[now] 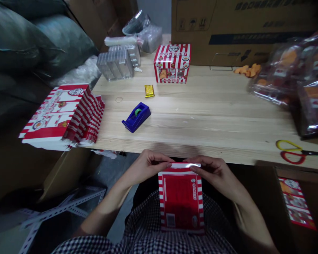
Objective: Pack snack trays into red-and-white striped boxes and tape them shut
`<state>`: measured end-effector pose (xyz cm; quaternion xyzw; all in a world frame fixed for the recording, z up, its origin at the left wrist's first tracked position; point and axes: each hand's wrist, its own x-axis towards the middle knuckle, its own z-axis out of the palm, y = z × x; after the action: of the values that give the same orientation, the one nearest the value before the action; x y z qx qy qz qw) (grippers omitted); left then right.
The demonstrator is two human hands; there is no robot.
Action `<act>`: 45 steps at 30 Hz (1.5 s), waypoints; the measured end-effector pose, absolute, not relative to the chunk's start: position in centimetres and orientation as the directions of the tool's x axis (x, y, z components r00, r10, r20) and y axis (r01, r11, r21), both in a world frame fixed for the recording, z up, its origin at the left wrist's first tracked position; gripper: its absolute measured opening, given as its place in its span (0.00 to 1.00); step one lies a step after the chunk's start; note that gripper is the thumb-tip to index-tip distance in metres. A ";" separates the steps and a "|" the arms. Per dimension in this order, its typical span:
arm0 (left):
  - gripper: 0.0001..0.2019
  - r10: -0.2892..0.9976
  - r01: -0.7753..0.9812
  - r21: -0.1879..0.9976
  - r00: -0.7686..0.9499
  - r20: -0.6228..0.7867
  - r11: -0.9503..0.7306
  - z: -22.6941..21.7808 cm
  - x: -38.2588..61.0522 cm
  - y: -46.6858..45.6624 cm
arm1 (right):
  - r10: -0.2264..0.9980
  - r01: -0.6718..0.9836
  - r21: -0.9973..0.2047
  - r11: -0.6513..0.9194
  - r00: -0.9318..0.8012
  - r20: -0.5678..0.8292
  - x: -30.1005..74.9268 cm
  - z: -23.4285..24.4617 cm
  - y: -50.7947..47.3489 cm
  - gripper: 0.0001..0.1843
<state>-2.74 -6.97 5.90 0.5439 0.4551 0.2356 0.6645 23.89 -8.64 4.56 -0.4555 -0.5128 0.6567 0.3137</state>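
A red carton (178, 197) with red-and-white striped edges and a barcode hangs in front of my lap, just off the table's near edge. My left hand (155, 164) pinches the left end of its white top flap between thumb and fingers. At the flap's right end, my right hand (209, 169) grips in the same way. The carton's far side is hidden from view. Beyond my hands on the table are a blue tape dispenser (136, 117) with a green core and a small yellow packet (149, 91).
A stack of flattened striped cartons (58, 113) juts over the table's left edge. An assembled striped box (172, 64) stands at the back near clear plastic trays (115, 65). Scissors (298, 152), orange pieces (247, 70) and bagged items (278, 77) lie to the right. An open brown box stands lower right.
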 end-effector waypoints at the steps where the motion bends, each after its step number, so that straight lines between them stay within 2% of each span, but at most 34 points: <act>1: 0.12 0.812 0.180 0.936 0.466 -0.352 0.303 5.8 -2.7 -6.8 | 0.874 0.061 -0.959 -0.278 -0.398 -0.278 23.9 4.6 -8.6 0.13; 11: 0.11 0.834 0.166 0.944 0.442 -0.331 0.286 5.0 -2.5 -6.4 | 0.865 0.108 -0.971 -0.211 -0.442 -0.237 24.4 3.9 -8.1 0.14; 18: 0.14 0.690 0.184 0.953 0.658 -0.302 0.242 6.7 -4.0 -5.5 | 0.845 0.099 -0.971 -0.215 -0.479 -0.236 24.7 5.0 -7.9 0.14; 22: 0.23 0.664 0.206 0.975 0.717 -0.211 0.087 7.4 -4.3 -6.7 | 0.866 0.125 -0.970 -0.209 -0.437 -0.243 25.5 4.8 -8.1 0.11; 25: 0.25 0.747 0.278 0.957 0.652 -0.125 -0.083 7.5 -3.9 -8.1 | 0.869 0.124 -0.968 -0.219 -0.425 -0.251 26.0 4.1 -8.3 0.11; 27: 0.24 0.780 0.294 0.949 0.619 -0.096 -0.117 7.2 -3.5 -8.9 | 0.871 0.133 -0.966 -0.222 -0.418 -0.258 26.1 3.9 -8.4 0.11; 29: 0.22 0.802 0.263 0.961 0.591 -0.093 -0.082 6.8 -3.3 -9.5 | 0.868 0.139 -0.967 -0.214 -0.427 -0.253 26.0 3.9 -8.6 0.12; 33: 0.15 0.868 0.155 0.983 0.469 -0.161 0.099 5.2 -3.2 -9.9 | 0.842 0.075 -0.967 -0.246 -0.478 -0.251 24.9 3.9 -9.4 0.12; 37: 0.13 0.900 0.042 0.975 0.376 -0.219 0.220 3.9 -3.0 -9.2 | 0.873 -0.034 -0.942 -0.333 -0.388 -0.295 23.7 3.0 -9.3 0.14; 41: 0.11 0.929 -0.010 0.979 0.318 -0.188 0.201 4.5 -2.8 -8.4 | 0.902 -0.106 -0.936 -0.335 -0.324 -0.286 23.2 2.9 -8.5 0.12; 45: 0.11 0.946 -0.011 0.990 0.297 -0.129 0.139 6.0 -3.0 -8.6 | 0.937 -0.075 -0.980 -0.187 -0.312 -0.155 23.2 4.4 -8.8 0.11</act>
<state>-3.00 -8.61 5.97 0.5260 0.4444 0.3923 0.6098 23.17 -8.82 4.40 -0.4317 -0.4992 0.6379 0.3969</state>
